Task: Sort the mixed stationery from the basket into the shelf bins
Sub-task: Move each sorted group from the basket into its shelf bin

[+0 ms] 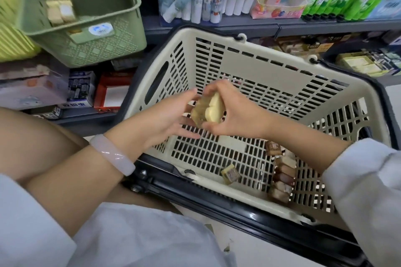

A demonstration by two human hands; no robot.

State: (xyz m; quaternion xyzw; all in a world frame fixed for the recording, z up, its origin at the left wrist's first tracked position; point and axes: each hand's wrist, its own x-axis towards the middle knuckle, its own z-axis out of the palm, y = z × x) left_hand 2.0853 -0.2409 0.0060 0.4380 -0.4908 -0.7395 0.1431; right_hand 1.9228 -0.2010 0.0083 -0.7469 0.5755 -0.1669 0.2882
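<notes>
Your right hand (234,112) pinches a small cream, glossy-wrapped block (208,110) above the slotted beige plastic basket (249,65); your left hand (165,119) touches it with straight fingers. More wrapped blocks (282,175) lie along the basket's right floor. A green lattice bin (91,43) sits upper left.

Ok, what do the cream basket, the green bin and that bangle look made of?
Basket: moulded plastic, matte cream, with slotted walls and a black rim. Green bin: also plastic, matte, with a punched lattice. Bangle: pale pink, glossy with sharp highlights, perhaps stone or glass; can't tell which.
</notes>
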